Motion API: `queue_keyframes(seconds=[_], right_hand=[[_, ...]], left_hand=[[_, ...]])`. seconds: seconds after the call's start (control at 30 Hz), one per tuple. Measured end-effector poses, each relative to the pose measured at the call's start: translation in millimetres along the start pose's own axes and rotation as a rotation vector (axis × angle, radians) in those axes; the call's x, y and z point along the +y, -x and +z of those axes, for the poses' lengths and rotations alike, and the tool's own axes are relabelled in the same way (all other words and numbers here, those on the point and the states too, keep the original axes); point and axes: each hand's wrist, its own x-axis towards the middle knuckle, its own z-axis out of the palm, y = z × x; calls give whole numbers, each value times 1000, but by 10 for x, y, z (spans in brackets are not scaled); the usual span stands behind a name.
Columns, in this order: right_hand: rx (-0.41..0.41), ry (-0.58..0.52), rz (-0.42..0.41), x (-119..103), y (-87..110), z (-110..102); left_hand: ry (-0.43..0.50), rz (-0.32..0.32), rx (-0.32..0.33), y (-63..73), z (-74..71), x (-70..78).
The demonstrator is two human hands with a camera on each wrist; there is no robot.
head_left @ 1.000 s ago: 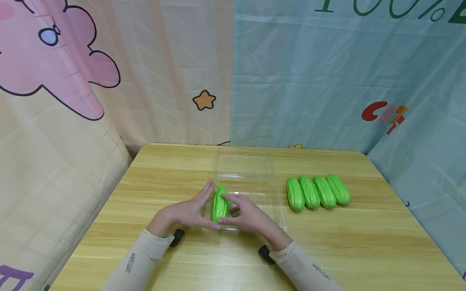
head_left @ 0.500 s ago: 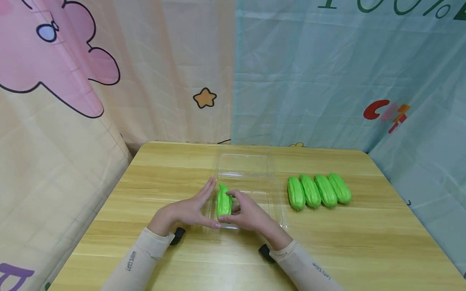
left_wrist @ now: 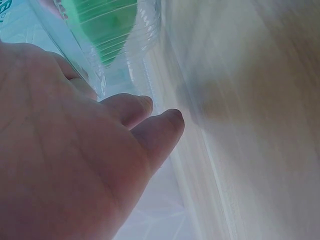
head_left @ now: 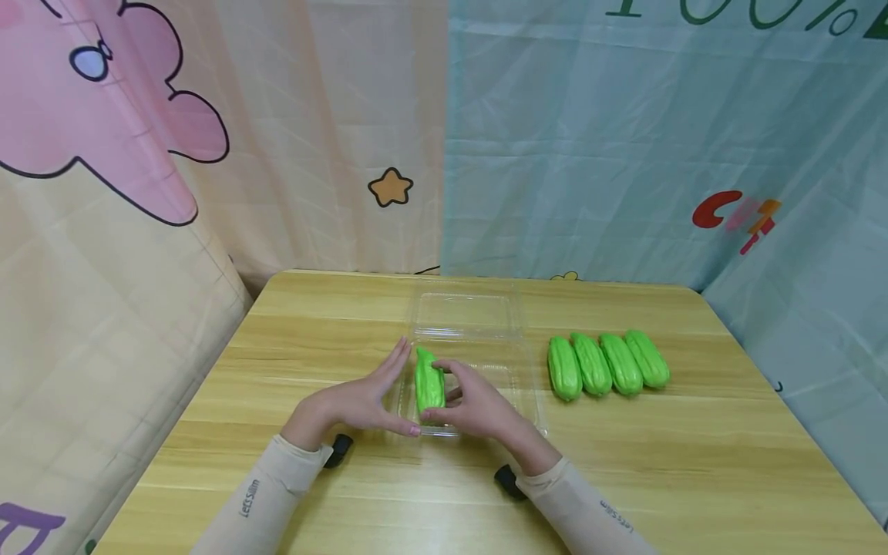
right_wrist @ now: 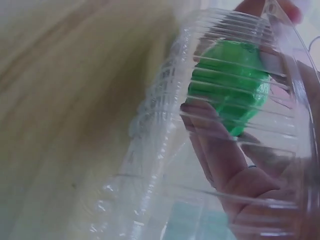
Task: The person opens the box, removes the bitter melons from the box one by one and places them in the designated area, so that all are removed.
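A ridged green bitter melon (head_left: 429,381) stands lengthwise in the left part of a clear plastic container (head_left: 509,385). My right hand (head_left: 479,405) holds it between thumb and curled fingers from the right. Through the ribbed clear wall, the right wrist view shows the melon (right_wrist: 230,80) with fingers (right_wrist: 220,137) around it. At the container's left front corner is my left hand (head_left: 354,402), thumb and fingers spread wide along the outside. Whether it touches the wall is unclear. The left wrist view has the melon (left_wrist: 102,22) behind the clear side.
The container's clear lid (head_left: 465,314) lies folded back behind the base. Several more bitter melons (head_left: 595,366) lie in a row on the wooden table (head_left: 694,462) to the right. Printed curtains (head_left: 590,154) hang behind and at both sides of the table.
The bitter melon has shifted slightly right, away from the container's left wall, with my right hand on it. My left hand stays at the corner.
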Motion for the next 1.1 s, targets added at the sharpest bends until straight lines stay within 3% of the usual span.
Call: queue_keyframes(seconds=[0.37,0.63,1.1], right_hand=[[43,-40,-6,-71,15,-194],[84,-138,-16,-101,63,-368],[149,-173,2,-85,182,-740]], left_hand=[[-20,-23,15,-2,1,-5],[-14,-31,14,-4,-7,-6],[-22,-24,19,-4,-4,-32]])
